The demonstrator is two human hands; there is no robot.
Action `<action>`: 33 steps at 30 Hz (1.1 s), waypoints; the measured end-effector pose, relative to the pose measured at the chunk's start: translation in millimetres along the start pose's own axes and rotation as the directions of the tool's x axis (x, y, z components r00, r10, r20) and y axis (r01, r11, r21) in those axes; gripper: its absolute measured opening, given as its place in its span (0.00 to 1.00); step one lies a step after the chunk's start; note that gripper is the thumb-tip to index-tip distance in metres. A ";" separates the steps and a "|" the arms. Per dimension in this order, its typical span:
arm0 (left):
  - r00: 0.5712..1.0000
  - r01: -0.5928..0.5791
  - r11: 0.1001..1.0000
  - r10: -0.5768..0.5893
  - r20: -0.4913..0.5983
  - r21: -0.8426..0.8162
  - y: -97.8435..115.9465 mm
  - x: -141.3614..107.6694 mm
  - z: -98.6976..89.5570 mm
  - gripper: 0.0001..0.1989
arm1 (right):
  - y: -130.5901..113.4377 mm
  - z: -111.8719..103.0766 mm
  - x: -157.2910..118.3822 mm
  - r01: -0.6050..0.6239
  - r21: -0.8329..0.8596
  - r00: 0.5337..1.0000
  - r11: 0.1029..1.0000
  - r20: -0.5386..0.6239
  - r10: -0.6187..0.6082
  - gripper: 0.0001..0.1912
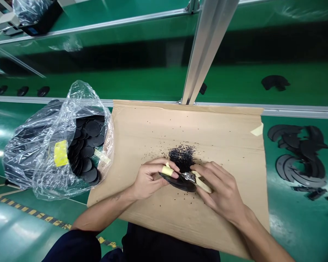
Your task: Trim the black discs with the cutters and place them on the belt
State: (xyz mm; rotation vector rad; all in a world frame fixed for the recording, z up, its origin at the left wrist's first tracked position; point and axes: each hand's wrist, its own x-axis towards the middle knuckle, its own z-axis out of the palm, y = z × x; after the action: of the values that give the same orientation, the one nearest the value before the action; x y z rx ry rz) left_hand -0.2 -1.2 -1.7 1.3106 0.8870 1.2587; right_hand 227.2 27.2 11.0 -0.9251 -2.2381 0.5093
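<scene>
Black disc [181, 185] is over the cardboard [213, 233], pinched in the left hand [149, 179]. The right hand [225, 191] grips the cutters [189, 177] by its edge. If the disc slips, they could nip a finger.

Bright, cool overhead light falls evenly on the flat brown cardboard sheet [142, 134], with only soft shadows, while white glare streaks the glossy green floor [24, 233] at near left and the crinkled clear plastic bag [51, 156]. The wide view bends and smears toward its edges; small black scraps [182, 156] look slightly soft.
</scene>
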 end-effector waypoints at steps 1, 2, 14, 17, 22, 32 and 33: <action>1.000 0.004 1.000 -0.004 0.003 -0.007 0.0 -0.1 0.3 0.05 | 0.6 -0.7 -0.2 0.006 0.010 1.000 1.000 0.009 -0.006 0.13; 1.000 0.008 1.000 -0.008 0.007 -0.012 0.0 -0.3 0.6 0.05 | 1.1 -1.5 -0.3 0.008 0.023 1.000 1.000 0.016 -0.008 0.13; 1.000 0.009 1.000 -0.009 0.015 -0.020 0.9 0.8 -1.0 0.06 | 1.4 0.3 -0.2 0.023 -0.028 1.000 0.999 0.009 -0.023 0.14; 1.000 0.012 1.000 -0.012 0.021 -0.010 1.4 0.9 -1.4 0.06 | 0.8 -0.1 -1.7 0.019 -0.039 1.000 0.999 0.005 -0.019 0.16; 0.999 0.031 1.000 -0.031 0.016 -0.001 0.4 -0.3 -1.0 0.07 | -0.9 -1.1 -2.3 0.027 -0.077 1.000 0.997 0.009 -0.027 0.18; 0.999 0.038 0.998 -0.038 0.003 -0.056 -1.8 1.1 -1.8 0.08 | -6.7 -0.2 -2.3 0.032 -0.212 0.999 0.977 -0.006 -0.034 0.09; 0.999 0.038 0.997 -0.037 0.012 -0.067 -2.1 1.3 -1.2 0.08 | -7.2 1.3 -2.2 0.018 -0.186 1.000 0.982 -0.008 -0.020 0.08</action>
State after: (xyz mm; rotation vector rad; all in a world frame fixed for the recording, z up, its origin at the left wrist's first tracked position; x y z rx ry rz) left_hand -0.8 0.6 -3.7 1.2411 0.8510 1.2410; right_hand 223.9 20.6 13.2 -0.9961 -2.3125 0.2900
